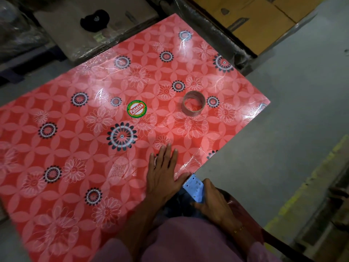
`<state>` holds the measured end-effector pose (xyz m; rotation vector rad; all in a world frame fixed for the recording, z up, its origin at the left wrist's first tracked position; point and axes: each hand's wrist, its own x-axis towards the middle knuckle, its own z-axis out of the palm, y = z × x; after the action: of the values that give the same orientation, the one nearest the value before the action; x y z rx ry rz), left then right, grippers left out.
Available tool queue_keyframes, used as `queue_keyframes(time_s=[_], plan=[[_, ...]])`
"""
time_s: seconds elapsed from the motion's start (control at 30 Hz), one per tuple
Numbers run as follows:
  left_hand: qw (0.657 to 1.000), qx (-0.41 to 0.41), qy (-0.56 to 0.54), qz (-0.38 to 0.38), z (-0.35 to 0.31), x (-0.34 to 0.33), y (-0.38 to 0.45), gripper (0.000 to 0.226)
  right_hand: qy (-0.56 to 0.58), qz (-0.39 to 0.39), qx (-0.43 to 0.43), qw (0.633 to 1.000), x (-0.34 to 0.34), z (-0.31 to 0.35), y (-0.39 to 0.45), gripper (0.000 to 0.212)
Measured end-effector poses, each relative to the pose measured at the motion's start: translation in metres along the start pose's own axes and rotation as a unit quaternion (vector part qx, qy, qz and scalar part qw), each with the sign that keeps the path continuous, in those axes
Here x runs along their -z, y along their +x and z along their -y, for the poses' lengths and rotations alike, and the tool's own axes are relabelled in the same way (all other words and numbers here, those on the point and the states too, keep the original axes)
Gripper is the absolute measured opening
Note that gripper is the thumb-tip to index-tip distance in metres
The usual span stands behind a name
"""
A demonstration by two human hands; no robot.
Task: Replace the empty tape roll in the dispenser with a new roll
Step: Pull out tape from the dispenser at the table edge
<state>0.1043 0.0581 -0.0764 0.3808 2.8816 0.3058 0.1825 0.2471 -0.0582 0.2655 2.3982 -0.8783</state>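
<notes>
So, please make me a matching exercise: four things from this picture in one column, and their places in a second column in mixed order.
Things:
1. brown cardboard tape ring
2. blue metal tape dispenser
3. round green and red sticker
4. black cap

Places:
A. on a wrapped box beyond the table
B. held in the right hand
C. near the middle of the red flowered table
D. on the table's right part, alone

Pairs: 1-D, 2-B, 3-C, 4-A
</notes>
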Motion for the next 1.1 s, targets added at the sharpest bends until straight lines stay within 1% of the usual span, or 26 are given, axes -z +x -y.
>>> queue_keyframes(time_s=[0.17,0.33,0.43,0.63,0.73,0.93,1.1], plan=[[0.998,0.053,-0.004,-0.022,-0.011,-0.003,0.003,0.085,0.014,-0.004,0.001,1.0,-0.002,-0.002,0.0,0.05],[0.998,0.042,0.007,-0.056,-0.01,-0.006,0.001,0.065,0.022,-0.029,0.02,0.999,-0.002,-0.004,-0.008,0.044],[0.996,0.033,0.012,-0.078,-0.008,-0.011,0.003,0.057,0.031,-0.026,0.027,0.999,-0.001,-0.005,-0.01,0.045],[0.995,0.026,0.02,-0.09,-0.006,-0.015,0.003,0.056,0.05,-0.017,0.034,0.998,0.003,-0.008,-0.018,0.055],[0.995,0.026,0.022,-0.098,-0.006,-0.016,0.002,0.055,0.037,-0.027,0.039,0.998,0.004,-0.008,-0.02,0.055],[0.994,0.026,0.024,-0.102,-0.005,-0.017,0.003,0.056,0.038,-0.035,0.022,0.998,0.006,-0.005,-0.025,0.05],[0.994,0.027,0.024,-0.098,-0.006,-0.016,0.003,0.055,0.033,-0.035,0.01,0.999,0.007,-0.004,-0.026,0.05]])
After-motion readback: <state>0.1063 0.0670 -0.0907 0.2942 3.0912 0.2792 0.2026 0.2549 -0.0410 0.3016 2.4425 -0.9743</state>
